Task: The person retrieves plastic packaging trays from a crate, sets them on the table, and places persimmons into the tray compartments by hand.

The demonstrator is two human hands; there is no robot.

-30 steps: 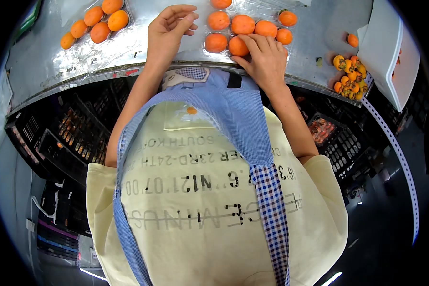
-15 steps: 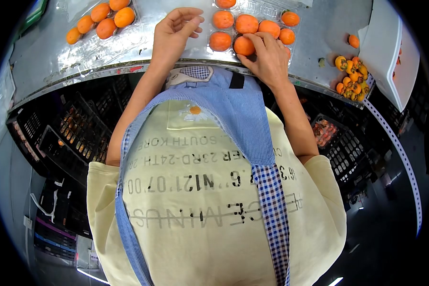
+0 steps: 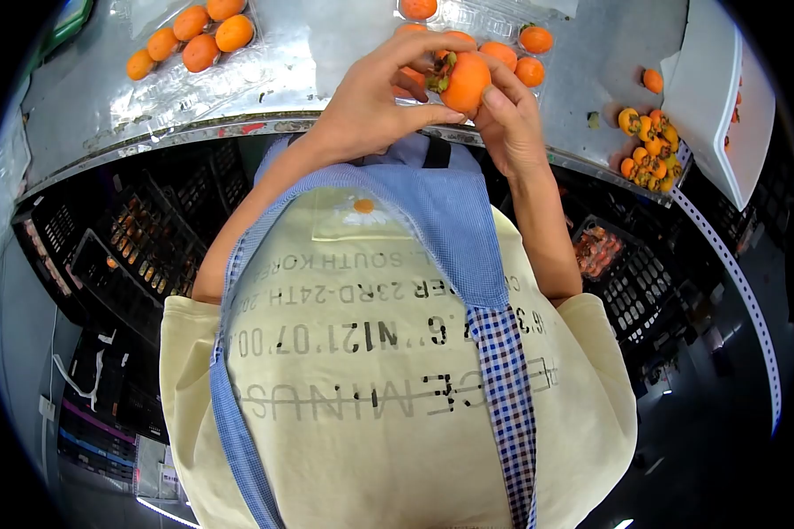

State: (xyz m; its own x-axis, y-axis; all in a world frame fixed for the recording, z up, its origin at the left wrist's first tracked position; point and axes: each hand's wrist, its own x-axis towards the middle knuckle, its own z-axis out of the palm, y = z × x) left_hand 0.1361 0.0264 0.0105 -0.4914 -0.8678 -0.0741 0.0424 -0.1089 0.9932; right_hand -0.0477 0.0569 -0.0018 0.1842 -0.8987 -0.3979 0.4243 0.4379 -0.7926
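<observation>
An orange persimmon (image 3: 467, 85) is raised above the near part of the metal table, its green leafy calyx turned to the left. My right hand (image 3: 513, 123) grips its right side, thumb in front. From the left, my left hand (image 3: 370, 101) closes round the same fruit, its fingers above and thumb below the calyx. Behind and beneath my hands lies a clear plastic tray (image 3: 476, 18) with several persimmons (image 3: 500, 55) in its cups; my fingers hide part of it.
Another clear tray with several persimmons (image 3: 201, 53) stands at the left on the metal table (image 3: 326, 26). To the right are a pile of small persimmons (image 3: 653, 145) and a white bin (image 3: 715, 106). Black crates (image 3: 631, 286) sit below the table edge.
My right hand has lifted the persimmon from the tray's near row and turned its calyx leftward. My left hand has moved right and down, closing on the fruit.
</observation>
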